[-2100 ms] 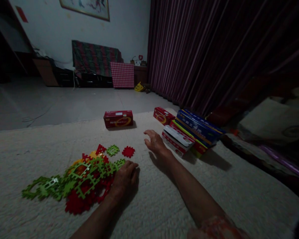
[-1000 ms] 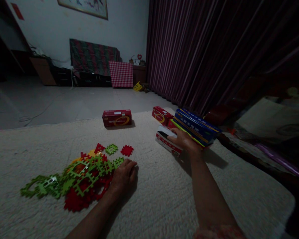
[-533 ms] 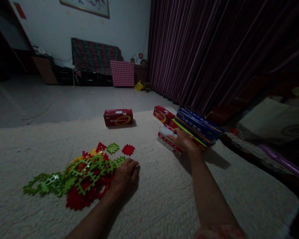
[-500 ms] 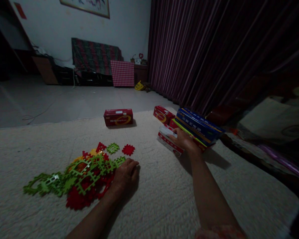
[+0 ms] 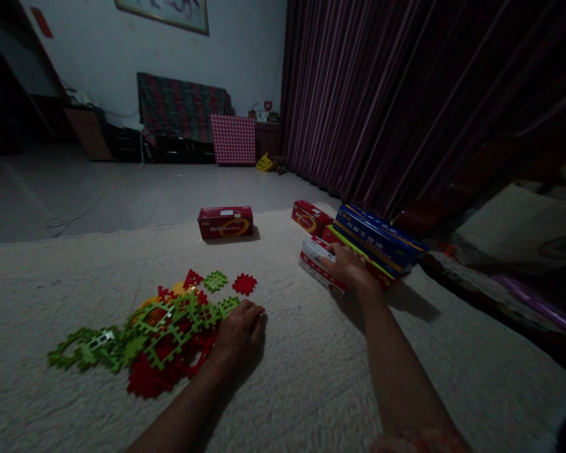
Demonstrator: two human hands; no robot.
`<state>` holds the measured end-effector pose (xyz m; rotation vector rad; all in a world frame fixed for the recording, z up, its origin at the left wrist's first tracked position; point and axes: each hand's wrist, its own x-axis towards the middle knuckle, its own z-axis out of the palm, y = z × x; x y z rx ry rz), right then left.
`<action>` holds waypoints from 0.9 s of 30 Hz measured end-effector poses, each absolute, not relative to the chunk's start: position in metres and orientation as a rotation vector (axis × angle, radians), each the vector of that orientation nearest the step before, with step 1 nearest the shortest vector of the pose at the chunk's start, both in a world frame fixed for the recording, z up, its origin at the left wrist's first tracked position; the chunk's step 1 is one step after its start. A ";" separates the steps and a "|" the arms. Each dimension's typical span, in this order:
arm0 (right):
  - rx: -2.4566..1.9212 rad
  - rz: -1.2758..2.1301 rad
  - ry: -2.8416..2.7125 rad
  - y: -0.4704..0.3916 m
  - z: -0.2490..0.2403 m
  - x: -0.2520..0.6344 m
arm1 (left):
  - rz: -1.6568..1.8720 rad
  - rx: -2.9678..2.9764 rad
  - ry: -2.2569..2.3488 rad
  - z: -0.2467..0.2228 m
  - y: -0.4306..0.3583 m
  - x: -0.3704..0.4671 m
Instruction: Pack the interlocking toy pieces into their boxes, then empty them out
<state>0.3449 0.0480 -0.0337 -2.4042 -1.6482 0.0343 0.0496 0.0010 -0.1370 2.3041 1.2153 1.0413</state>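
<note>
My right hand [image 5: 351,267] is wrapped over a white and red box [image 5: 318,275], thumb on its top. That box lies against a red box with a yellow-green edge [image 5: 382,274], which touches a blue box [image 5: 377,239]. Behind them sits a small red box [image 5: 310,217]. My left hand [image 5: 240,330] rests on the cloth with curled fingers, at the right edge of a pile of green, red and yellow toothed plastic pieces [image 5: 170,324]; what it holds, if anything, is hidden. A red piece [image 5: 244,284] and a green piece [image 5: 214,280] lie just beyond it.
Another red box [image 5: 225,223] stands near the far edge of the pale quilted cloth [image 5: 283,384]. A pale bag [image 5: 523,223] and a purple shiny strip [image 5: 540,305] are at the right. Dark purple curtains [image 5: 358,94] hang behind the boxes.
</note>
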 end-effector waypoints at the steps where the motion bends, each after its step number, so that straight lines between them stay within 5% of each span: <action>1: -2.393 0.042 -1.656 0.047 -0.034 0.345 | 1.032 2.302 1.226 -0.137 0.001 0.050; 10: -2.339 0.122 -1.916 0.051 -0.030 0.357 | 0.992 2.312 1.233 -0.138 0.002 0.048; 18: -1.877 0.024 -2.260 0.139 -0.022 0.329 | 1.035 2.273 1.241 -0.140 -0.001 0.052; 27: -2.058 -0.119 -1.840 0.152 -0.058 0.303 | 1.031 2.265 1.234 -0.134 -0.004 0.053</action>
